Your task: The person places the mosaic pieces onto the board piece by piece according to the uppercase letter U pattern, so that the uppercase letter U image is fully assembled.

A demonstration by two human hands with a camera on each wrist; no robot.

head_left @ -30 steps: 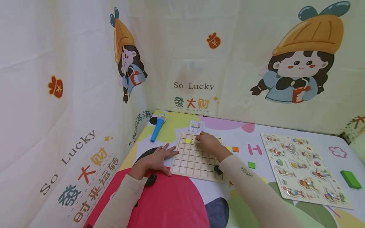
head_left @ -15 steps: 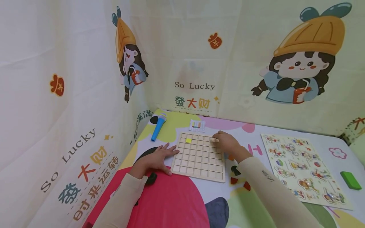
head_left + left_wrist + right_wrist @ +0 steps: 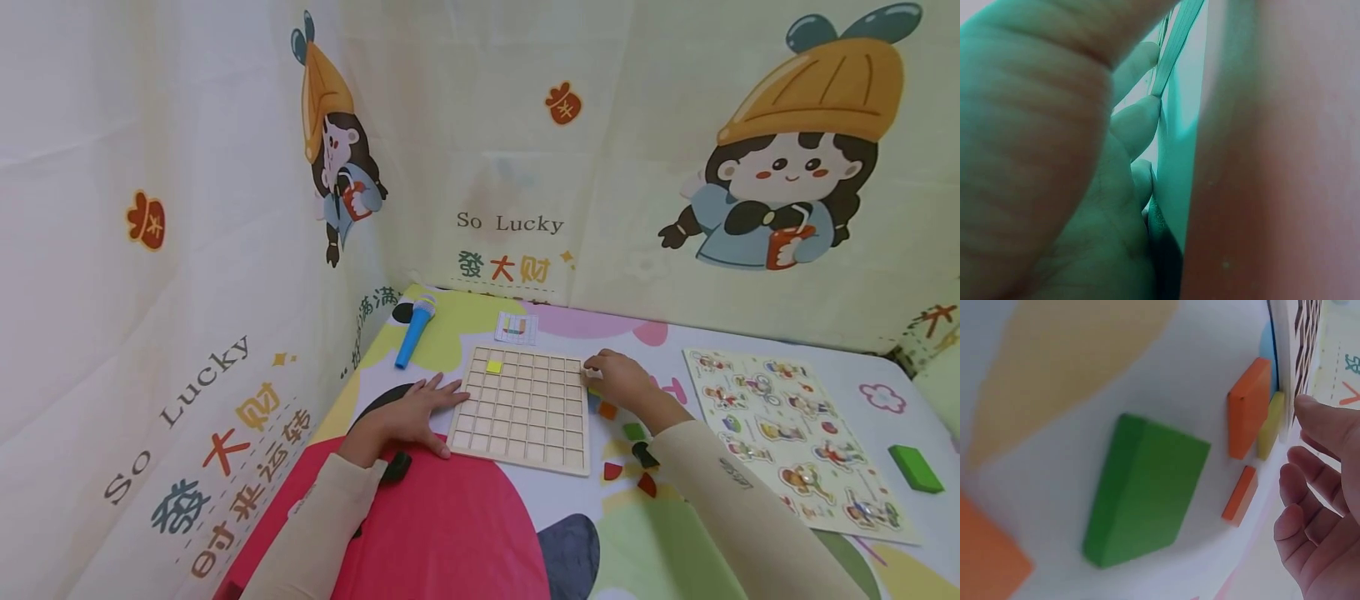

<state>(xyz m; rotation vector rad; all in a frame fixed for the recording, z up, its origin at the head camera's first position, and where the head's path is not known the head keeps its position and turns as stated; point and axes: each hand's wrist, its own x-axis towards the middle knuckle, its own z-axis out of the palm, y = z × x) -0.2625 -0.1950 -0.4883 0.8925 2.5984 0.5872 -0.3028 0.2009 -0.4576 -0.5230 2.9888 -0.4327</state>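
Note:
In the head view a wooden grid board (image 3: 517, 417) lies on the table, with one yellow square tile (image 3: 494, 367) in an upper-left cell. My left hand (image 3: 412, 417) rests at the board's left side, fingers spread, fingertips touching the edge. My right hand (image 3: 621, 379) is at the board's upper right edge, its fingers loosely bent. In the right wrist view the thumb (image 3: 1322, 422) comes close to the board's edge, and no piece shows in the fingers. Near this hand lie a green tile (image 3: 1154, 494), an orange tile (image 3: 1249, 409) and a yellow tile (image 3: 1270, 428).
A small pattern card (image 3: 516, 327) lies behind the board, and a blue toy microphone (image 3: 414, 333) stands off to its left. On the right are a picture puzzle board (image 3: 780, 429) and a green block (image 3: 917, 468). Curtains enclose the back and left.
My right hand has moved right, from over the board's upper middle to its right edge, uncovering the upper cells. My left hand has stayed in place.

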